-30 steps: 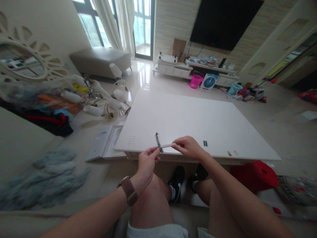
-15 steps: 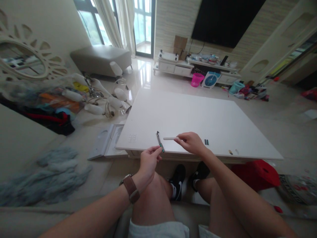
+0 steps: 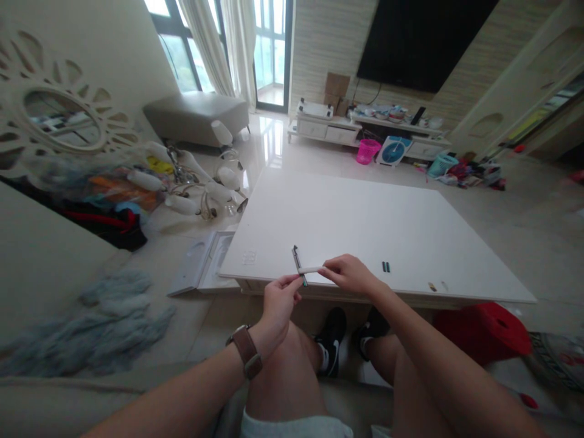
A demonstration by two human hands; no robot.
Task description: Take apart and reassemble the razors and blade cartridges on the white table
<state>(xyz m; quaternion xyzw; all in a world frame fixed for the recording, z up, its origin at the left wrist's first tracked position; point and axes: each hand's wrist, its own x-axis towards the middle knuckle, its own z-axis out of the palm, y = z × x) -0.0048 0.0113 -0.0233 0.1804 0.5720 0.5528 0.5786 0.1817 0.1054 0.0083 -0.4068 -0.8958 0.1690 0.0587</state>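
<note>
A narrow strip (image 3: 296, 260) is pinched near its lower end by the left hand (image 3: 280, 299), at the near edge of the tabletop (image 3: 356, 219); a white stick (image 3: 311, 269), its tip at the strip, is gripped by the right hand (image 3: 349, 274).

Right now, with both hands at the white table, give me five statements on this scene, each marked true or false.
1. The left hand holds a slim dark piece. True.
2. The right hand is empty. False: it holds a white stick.
3. Two small dark bars lie on the table. True.
4. The watch strap is bright blue. False: it is brown.
5. The pink basket stands on the floor. True.
</note>
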